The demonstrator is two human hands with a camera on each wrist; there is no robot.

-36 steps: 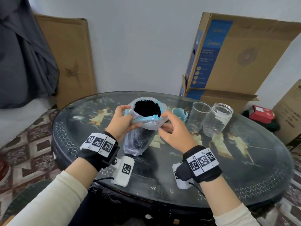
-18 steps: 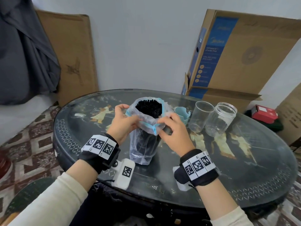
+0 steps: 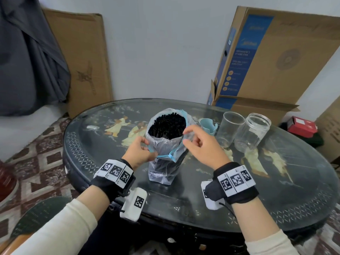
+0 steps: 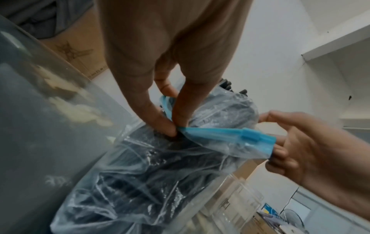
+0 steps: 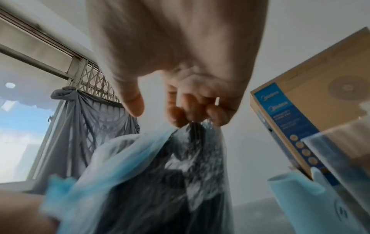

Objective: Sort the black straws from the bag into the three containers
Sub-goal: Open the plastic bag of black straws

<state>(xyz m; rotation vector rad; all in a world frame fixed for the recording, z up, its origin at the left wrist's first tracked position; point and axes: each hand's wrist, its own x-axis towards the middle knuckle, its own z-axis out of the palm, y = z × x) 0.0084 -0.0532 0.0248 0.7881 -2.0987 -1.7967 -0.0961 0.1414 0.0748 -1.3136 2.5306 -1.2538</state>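
Observation:
A clear zip bag (image 3: 165, 162) with a blue zip strip stands upright mid-table, packed with black straws (image 3: 167, 124) whose ends show at its open mouth. My left hand (image 3: 141, 150) pinches the folded-down blue strip (image 4: 216, 131) on the bag's near left side. My right hand (image 3: 198, 142) pinches the plastic rim on the right side (image 5: 198, 126). To the right stand a light blue cup (image 3: 208, 125), a clear tumbler (image 3: 230, 127) and a clear jar (image 3: 253, 132), all without straws.
The oval table (image 3: 276, 190) has a dark glass top with inlaid figures. Cardboard boxes (image 3: 272, 61) lean against the wall behind the containers, with a red box (image 3: 301, 124) at the far right. A flat carton (image 3: 81, 57) and grey cloth (image 3: 27, 61) stand at the left.
Both hands have rolled the bag's mouth further down, so the blue strip now hangs lower on the near side and more of the straw ends show. The bag stands on the table.

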